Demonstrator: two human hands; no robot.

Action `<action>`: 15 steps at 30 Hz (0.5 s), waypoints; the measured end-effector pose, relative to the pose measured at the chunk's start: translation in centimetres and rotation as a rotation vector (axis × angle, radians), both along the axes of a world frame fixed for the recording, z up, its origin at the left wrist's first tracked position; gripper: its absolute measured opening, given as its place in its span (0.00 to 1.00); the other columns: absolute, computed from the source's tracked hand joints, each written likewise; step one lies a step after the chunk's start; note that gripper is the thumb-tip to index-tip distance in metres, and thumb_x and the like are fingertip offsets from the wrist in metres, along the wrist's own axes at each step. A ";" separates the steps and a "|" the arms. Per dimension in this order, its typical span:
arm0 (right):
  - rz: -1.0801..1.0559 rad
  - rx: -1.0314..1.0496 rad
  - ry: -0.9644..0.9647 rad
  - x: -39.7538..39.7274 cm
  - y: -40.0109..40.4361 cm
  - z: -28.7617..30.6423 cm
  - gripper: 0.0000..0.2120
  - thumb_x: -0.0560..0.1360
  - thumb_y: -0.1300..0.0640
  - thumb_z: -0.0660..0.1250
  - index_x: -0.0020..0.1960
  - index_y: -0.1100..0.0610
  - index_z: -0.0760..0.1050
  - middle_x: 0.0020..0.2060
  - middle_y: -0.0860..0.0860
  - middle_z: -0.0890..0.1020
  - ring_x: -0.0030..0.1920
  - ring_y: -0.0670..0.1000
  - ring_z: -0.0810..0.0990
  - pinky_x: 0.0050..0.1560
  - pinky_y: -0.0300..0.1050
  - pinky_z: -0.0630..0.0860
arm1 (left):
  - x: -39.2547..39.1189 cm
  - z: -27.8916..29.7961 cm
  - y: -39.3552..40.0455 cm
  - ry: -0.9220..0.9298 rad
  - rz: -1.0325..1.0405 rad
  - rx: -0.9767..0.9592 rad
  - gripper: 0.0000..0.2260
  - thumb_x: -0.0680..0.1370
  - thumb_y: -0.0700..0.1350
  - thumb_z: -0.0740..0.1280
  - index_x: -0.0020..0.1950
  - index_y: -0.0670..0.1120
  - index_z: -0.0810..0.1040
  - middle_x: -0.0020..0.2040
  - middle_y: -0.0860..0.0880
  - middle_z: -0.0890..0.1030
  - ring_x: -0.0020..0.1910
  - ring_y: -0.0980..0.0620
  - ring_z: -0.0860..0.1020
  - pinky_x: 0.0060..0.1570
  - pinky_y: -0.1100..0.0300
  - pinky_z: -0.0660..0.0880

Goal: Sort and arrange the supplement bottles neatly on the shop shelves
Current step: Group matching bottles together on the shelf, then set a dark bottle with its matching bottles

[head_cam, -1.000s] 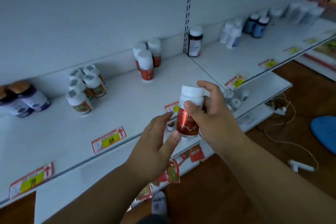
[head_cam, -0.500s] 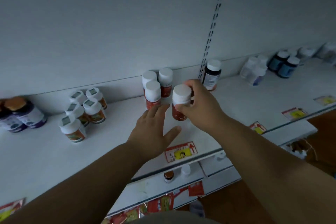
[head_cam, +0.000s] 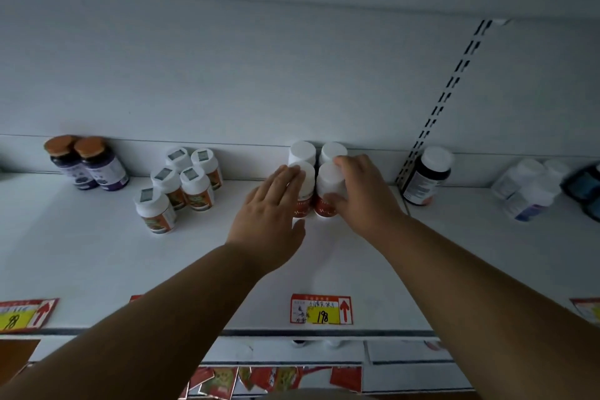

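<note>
Shelf, white, seen from above and in front. Near its back wall, four white-capped red-label bottles in a tight two-by-two block: back-left bottle, back-right bottle, front-left bottle, front-right bottle, all upright, touching or nearly so. Right hand curled round the front-right bottle, thumb against its red label, fingers over the cap and right side. Left hand flat and relaxed, fingers straight and close together, fingertips laid on the left side and cap of the front-left bottle, thumb spread toward the shelf below it. Further left, a cluster of five white bottles with orange labels, upright; beyond them two dark purple bottles with orange lids against the wall. Right of the slotted upright, one dark bottle with a white cap, then blurred white bottles. On the front edge, a red-and-yellow price tag marked 198.
</note>
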State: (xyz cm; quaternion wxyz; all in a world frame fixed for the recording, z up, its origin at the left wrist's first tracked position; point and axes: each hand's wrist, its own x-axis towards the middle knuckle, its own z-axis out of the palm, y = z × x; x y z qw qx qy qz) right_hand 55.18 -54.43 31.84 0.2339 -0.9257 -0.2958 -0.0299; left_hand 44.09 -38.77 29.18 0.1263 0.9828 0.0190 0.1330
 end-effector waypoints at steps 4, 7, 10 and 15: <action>-0.042 -0.027 -0.004 -0.9 0.4 0.2 0.29 0.72 0.55 0.74 0.69 0.56 0.67 0.60 0.58 0.71 0.60 0.60 0.73 0.56 0.54 0.73 | 0.1 0.3 0.5 0.036 -0.037 0.044 0.36 0.78 0.55 0.63 0.80 0.48 0.49 0.80 0.48 0.52 0.79 0.49 0.49 0.76 0.50 0.53; -0.157 0.003 -0.026 -2.9 0.3 0.6 0.32 0.70 0.52 0.75 0.70 0.55 0.66 0.62 0.58 0.71 0.61 0.60 0.72 0.59 0.55 0.73 | -0.4 0.7 1.0 0.052 -0.088 0.028 0.37 0.78 0.56 0.62 0.80 0.49 0.45 0.81 0.48 0.49 0.79 0.48 0.47 0.76 0.49 0.51; -0.238 0.012 -0.082 -5.7 0.4 0.9 0.33 0.70 0.48 0.75 0.70 0.54 0.65 0.63 0.57 0.71 0.62 0.58 0.72 0.61 0.56 0.73 | -1.5 0.7 1.8 0.035 -0.130 -0.028 0.36 0.78 0.56 0.63 0.80 0.50 0.47 0.80 0.48 0.50 0.78 0.46 0.50 0.76 0.48 0.53; -0.293 0.071 -0.091 -11.7 1.1 1.8 0.27 0.73 0.49 0.72 0.67 0.56 0.68 0.63 0.57 0.70 0.62 0.58 0.72 0.61 0.56 0.73 | -5.5 0.5 2.6 0.051 -0.180 -0.081 0.31 0.77 0.56 0.64 0.76 0.47 0.60 0.76 0.47 0.64 0.74 0.45 0.62 0.72 0.49 0.59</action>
